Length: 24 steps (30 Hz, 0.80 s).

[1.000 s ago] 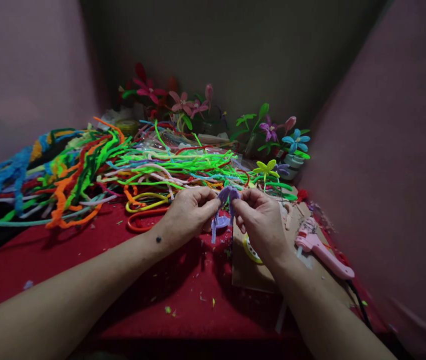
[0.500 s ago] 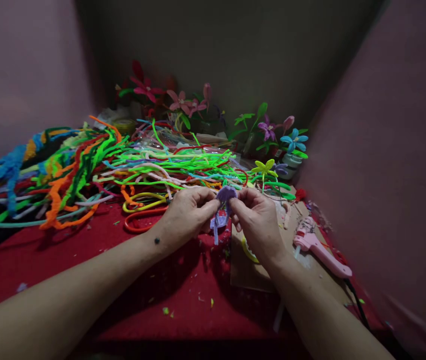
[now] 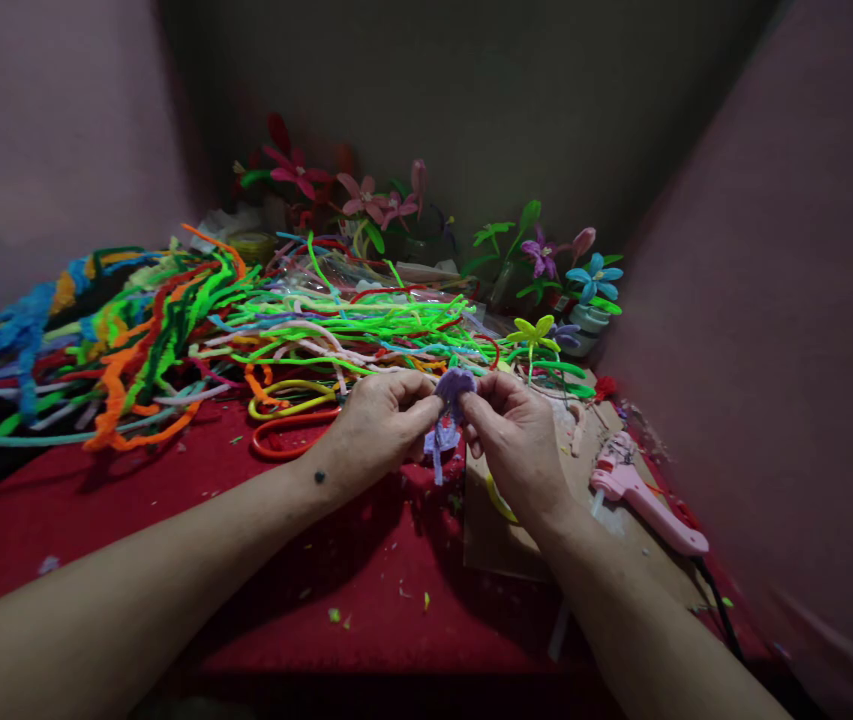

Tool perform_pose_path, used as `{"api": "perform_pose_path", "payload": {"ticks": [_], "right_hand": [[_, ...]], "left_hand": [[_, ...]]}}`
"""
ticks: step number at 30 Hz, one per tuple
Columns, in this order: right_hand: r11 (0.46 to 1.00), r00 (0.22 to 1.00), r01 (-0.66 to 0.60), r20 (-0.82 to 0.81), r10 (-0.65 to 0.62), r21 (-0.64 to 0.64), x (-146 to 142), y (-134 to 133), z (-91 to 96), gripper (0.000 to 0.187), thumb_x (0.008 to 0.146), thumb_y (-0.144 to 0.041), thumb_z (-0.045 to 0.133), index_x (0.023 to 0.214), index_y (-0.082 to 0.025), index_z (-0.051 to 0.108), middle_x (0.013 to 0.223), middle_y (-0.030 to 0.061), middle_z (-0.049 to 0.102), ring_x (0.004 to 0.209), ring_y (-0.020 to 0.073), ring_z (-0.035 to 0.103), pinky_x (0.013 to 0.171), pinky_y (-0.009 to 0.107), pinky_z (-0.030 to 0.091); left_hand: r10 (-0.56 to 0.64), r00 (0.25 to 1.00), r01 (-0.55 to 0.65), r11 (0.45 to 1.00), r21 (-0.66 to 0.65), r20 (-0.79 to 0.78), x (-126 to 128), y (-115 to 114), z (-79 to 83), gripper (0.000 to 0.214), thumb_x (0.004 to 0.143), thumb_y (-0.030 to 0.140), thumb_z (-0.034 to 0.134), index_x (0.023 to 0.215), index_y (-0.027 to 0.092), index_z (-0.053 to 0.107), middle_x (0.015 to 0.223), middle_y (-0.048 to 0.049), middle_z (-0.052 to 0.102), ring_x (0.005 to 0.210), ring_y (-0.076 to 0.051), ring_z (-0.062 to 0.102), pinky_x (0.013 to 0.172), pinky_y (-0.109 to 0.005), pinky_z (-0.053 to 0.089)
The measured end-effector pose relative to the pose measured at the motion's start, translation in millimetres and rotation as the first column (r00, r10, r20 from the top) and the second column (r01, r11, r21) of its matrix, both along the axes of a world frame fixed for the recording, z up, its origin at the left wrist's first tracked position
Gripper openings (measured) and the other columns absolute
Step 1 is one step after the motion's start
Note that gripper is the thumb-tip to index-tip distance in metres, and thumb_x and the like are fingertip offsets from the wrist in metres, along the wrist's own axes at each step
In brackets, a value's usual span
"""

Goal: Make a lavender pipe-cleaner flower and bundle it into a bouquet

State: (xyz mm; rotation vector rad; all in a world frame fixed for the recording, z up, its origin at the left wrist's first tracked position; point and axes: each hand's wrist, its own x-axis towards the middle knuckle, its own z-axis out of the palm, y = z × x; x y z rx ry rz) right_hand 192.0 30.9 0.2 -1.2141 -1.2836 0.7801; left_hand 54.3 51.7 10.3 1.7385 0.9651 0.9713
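Note:
Between my two hands is a lavender pipe-cleaner piece point(image 3: 456, 384), curved at its top, with a short tail hanging down below. My left hand point(image 3: 388, 418) pinches its left side between thumb and forefinger. On the other side, my right hand point(image 3: 510, 425) grips it the same way, fingers closed. The piece is held above the red cloth point(image 3: 261, 570), and my fingertips cover part of it. Scissors with red and yellow handles point(image 3: 292, 437) lie just left of my left hand. Under my right hand is a cardboard sheet point(image 3: 505, 545).
Loose colourful pipe cleaners point(image 3: 366, 325) form a heap across the back and left. A pink glue gun point(image 3: 651, 505) rests on the cardboard at right, its cord running toward the front. Pipe-cleaner flowers, among them a blue flower point(image 3: 592, 278) and a yellow flower point(image 3: 532, 333), stand behind.
Both hands keep their pinch on the lavender piece, with hardly any movement. The whole view has shifted very slightly.

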Motion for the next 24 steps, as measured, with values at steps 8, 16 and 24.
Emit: {"api": "perform_pose_path", "payload": {"ticks": [8, 16, 24], "right_hand": [[1.000, 1.000, -0.009, 0.026, 0.008, 0.020, -0.6, -0.7, -0.4, 0.014, 0.075, -0.024, 0.058, 0.065, -0.018, 0.051, 0.056, -0.0052, 0.047, 0.048, 0.0075, 0.042, 0.045, 0.021, 0.033], [0.999, 0.999, -0.044, 0.002, 0.044, 0.006, -1.6, -2.3, -0.7, 0.013, 0.079, -0.026, 0.056, 0.070, -0.016, 0.054, 0.057, -0.0051, 0.049, 0.048, 0.0068, 0.043, 0.042, 0.018, 0.035], [0.995, 0.989, -0.098, -0.116, 0.094, -0.030, -2.6, -5.3, 4.3, 0.014, 0.074, -0.028, 0.063, 0.079, -0.016, 0.058, 0.061, -0.0041, 0.056, 0.049, 0.0075, 0.049, 0.047, 0.020, 0.041]], "left_hand": [[0.005, 1.000, -0.005, 1.000, 0.017, 0.013, 0.1, 0.3, -1.0, 0.022, 0.079, 0.020, 0.049, 0.059, 0.016, 0.052, 0.039, 0.0062, 0.049, 0.031, -0.005, 0.041, 0.035, -0.016, 0.031], [0.005, 0.999, -0.004, 1.000, -0.017, 0.041, 1.0, 0.4, -1.4, 0.020, 0.079, 0.018, 0.049, 0.058, 0.016, 0.050, 0.040, 0.0069, 0.048, 0.031, -0.005, 0.041, 0.034, -0.015, 0.031], [0.086, 0.991, -0.085, 0.996, -0.014, 0.098, 0.3, 1.6, -2.4, 0.016, 0.076, 0.018, 0.051, 0.061, 0.015, 0.053, 0.043, 0.0062, 0.048, 0.035, -0.005, 0.041, 0.035, -0.015, 0.032]]}}
